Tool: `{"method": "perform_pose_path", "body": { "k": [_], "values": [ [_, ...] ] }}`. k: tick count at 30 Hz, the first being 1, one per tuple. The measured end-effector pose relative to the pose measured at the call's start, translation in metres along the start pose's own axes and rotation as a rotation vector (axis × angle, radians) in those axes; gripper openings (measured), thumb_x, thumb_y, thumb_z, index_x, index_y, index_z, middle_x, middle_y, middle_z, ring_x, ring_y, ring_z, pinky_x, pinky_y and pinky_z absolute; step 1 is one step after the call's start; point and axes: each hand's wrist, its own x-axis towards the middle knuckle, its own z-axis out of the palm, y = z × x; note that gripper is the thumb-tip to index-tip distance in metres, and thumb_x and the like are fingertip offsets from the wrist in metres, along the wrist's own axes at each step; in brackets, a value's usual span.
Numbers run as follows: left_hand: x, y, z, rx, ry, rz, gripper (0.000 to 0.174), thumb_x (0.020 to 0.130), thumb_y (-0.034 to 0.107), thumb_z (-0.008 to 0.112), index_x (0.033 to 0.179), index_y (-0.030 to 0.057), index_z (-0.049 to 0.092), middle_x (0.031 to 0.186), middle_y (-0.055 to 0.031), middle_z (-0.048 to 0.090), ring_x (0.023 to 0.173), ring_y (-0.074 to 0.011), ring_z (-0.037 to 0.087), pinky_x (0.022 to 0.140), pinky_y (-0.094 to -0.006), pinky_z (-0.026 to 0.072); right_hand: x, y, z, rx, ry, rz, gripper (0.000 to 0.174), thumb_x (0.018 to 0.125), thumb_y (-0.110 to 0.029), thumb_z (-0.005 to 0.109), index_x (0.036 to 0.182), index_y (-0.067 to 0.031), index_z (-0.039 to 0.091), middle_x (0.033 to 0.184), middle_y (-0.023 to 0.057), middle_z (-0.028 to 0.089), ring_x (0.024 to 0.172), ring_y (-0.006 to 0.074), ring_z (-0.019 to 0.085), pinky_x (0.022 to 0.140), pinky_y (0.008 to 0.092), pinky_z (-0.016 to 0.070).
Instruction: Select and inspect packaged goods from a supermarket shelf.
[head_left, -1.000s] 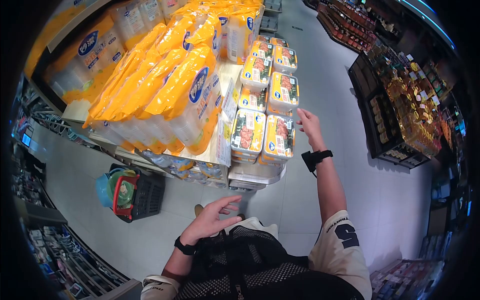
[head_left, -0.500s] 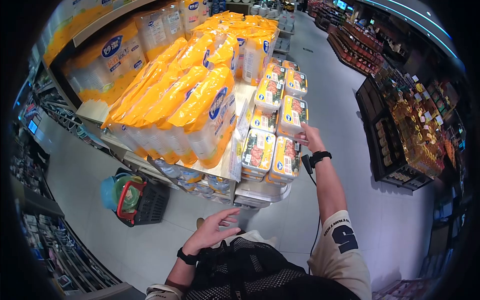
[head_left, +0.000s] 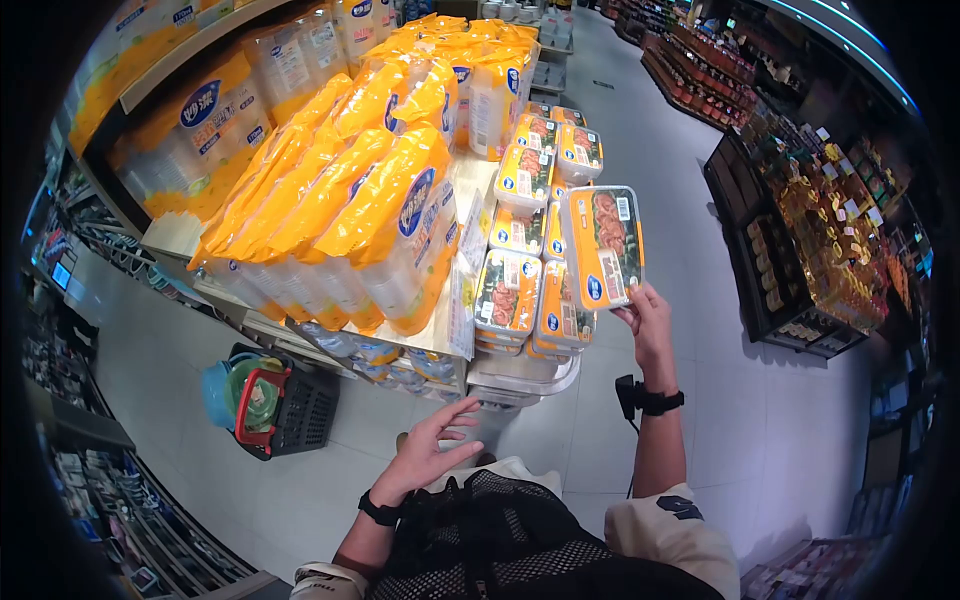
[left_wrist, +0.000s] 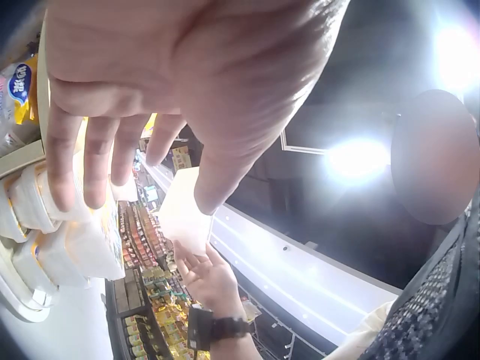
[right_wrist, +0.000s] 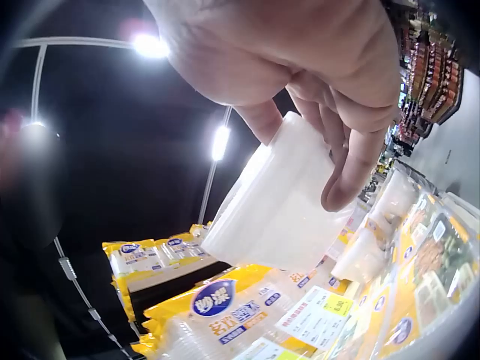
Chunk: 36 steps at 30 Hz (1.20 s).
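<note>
My right hand [head_left: 650, 325] pinches the near end of a plastic food container pack [head_left: 606, 245] with an orange and food-picture label, held tilted above the stacked packs [head_left: 508, 290] at the shelf's end. In the right wrist view, the thumb and fingers of my right hand [right_wrist: 300, 82] grip the white translucent container [right_wrist: 281, 199] from both sides. My left hand [head_left: 428, 450] hangs in front of my body with relaxed fingers and holds nothing. The left wrist view shows that hand [left_wrist: 172, 82] large, with the white pack [left_wrist: 186, 210] beyond its thumb.
Yellow bags of plastic cups [head_left: 370, 220] fill the shelf top left of the stacks. A black basket [head_left: 305, 410] with a red handle and blue and green items stands on the floor at left. A dark display stand [head_left: 770, 250] is across the aisle at right.
My right hand has reached to the stacked packs, taken hold of one and lifted it up and back towards me. My left hand has stayed almost the same.
</note>
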Motion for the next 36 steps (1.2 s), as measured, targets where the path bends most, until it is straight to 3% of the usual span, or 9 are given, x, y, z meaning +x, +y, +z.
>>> {"method": "perform_pose_path", "body": {
  "k": [6, 13, 14, 18, 25, 28, 30, 33, 36],
  "values": [
    [0.016, 0.013, -0.005, 0.026, 0.151, 0.189, 0.110, 0.075, 0.010, 0.088, 0.162, 0.0109, 0.020, 0.162, -0.0137, 0.030, 0.142, -0.0265, 0.043, 0.106, -0.0432, 0.0485, -0.112, 0.051, -0.025, 0.171, -0.279, 0.302, 0.034, 0.102, -0.022, 0.056, 0.119, 0.0071, 0.062, 0.115, 0.0095, 0.069, 0.102, 0.0124, 0.066, 0.091, 0.0262, 0.0522],
    [0.027, 0.037, -0.010, -0.012, -0.094, 0.299, 0.134, 0.060, 0.017, 0.098, 0.162, 0.0076, 0.013, 0.167, -0.0141, 0.018, 0.153, -0.0274, 0.023, 0.119, -0.0463, 0.0322, -0.154, 0.043, -0.001, 0.205, -0.435, 0.514, 0.044, 0.101, -0.027, 0.056, 0.123, 0.0111, 0.063, 0.116, 0.0111, 0.069, 0.103, 0.0150, 0.064, 0.093, 0.0300, 0.0497],
    [0.027, 0.041, -0.008, -0.052, -0.167, 0.295, 0.138, 0.057, 0.018, 0.100, 0.162, 0.0052, 0.012, 0.167, -0.0153, 0.018, 0.154, -0.0274, 0.022, 0.121, -0.0453, 0.0280, -0.154, 0.043, 0.002, 0.198, -0.428, 0.482, 0.040, 0.100, -0.027, 0.055, 0.113, 0.0100, 0.066, 0.105, 0.0103, 0.070, 0.091, 0.0136, 0.064, 0.083, 0.0289, 0.0507],
    [0.028, 0.053, -0.003, 0.065, -0.207, 0.319, 0.135, 0.056, 0.020, 0.101, 0.161, 0.0048, 0.018, 0.167, -0.0153, 0.019, 0.153, -0.0259, 0.023, 0.122, -0.0440, 0.0259, -0.157, 0.027, 0.020, 0.163, -0.405, 0.435, 0.040, 0.100, -0.029, 0.054, 0.098, 0.0077, 0.069, 0.087, 0.0083, 0.070, 0.074, 0.0116, 0.062, 0.067, 0.0288, 0.0506],
    [0.022, 0.055, -0.015, 0.278, -0.118, 0.301, 0.133, 0.046, 0.029, 0.104, 0.157, 0.0095, 0.033, 0.156, -0.0101, 0.030, 0.143, -0.0256, 0.035, 0.113, -0.0414, 0.0387, -0.160, 0.055, 0.009, 0.133, -0.429, 0.457, 0.040, 0.103, -0.028, 0.050, 0.106, 0.0054, 0.071, 0.087, 0.0055, 0.070, 0.076, 0.0118, 0.062, 0.072, 0.0280, 0.0504],
    [0.023, 0.039, -0.010, 0.180, -0.028, 0.322, 0.125, 0.046, 0.030, 0.104, 0.151, 0.0073, 0.039, 0.153, -0.0107, 0.034, 0.139, -0.0242, 0.039, 0.111, -0.0399, 0.0406, -0.159, 0.070, 0.006, 0.148, -0.417, 0.586, 0.043, 0.107, -0.030, 0.043, 0.121, 0.0043, 0.066, 0.101, 0.0063, 0.071, 0.088, 0.0141, 0.064, 0.079, 0.0303, 0.0509],
    [0.025, 0.029, -0.003, 0.080, 0.044, 0.337, 0.119, 0.047, 0.029, 0.104, 0.147, 0.0054, 0.043, 0.151, -0.0114, 0.038, 0.138, -0.0232, 0.042, 0.110, -0.0395, 0.0411, -0.159, 0.043, 0.034, 0.066, -0.209, 0.513, 0.062, 0.110, -0.045, 0.029, 0.137, 0.0045, 0.056, 0.125, 0.0118, 0.064, 0.115, 0.0206, 0.061, 0.102, 0.0349, 0.0471],
    [0.022, 0.022, 0.008, -0.253, 0.135, 0.174, 0.108, 0.054, 0.027, 0.102, 0.142, 0.0012, 0.045, 0.139, -0.0111, 0.052, 0.128, -0.0209, 0.052, 0.108, -0.0377, 0.0438, -0.155, 0.041, 0.041, 0.088, -0.222, 0.368, 0.069, 0.109, -0.053, 0.026, 0.147, 0.0014, 0.045, 0.135, 0.0115, 0.058, 0.126, 0.0222, 0.054, 0.110, 0.0382, 0.0417],
    [0.023, 0.021, 0.010, -0.324, 0.226, 0.180, 0.093, 0.069, 0.033, 0.093, 0.141, -0.0023, 0.045, 0.128, -0.0098, 0.061, 0.118, -0.0186, 0.059, 0.103, -0.0343, 0.0471, -0.153, 0.027, 0.041, -0.064, -0.278, 0.236, 0.065, 0.107, -0.049, 0.040, 0.147, 0.0020, 0.044, 0.131, 0.0105, 0.060, 0.122, 0.0192, 0.055, 0.106, 0.0370, 0.0430]
  ]
}}
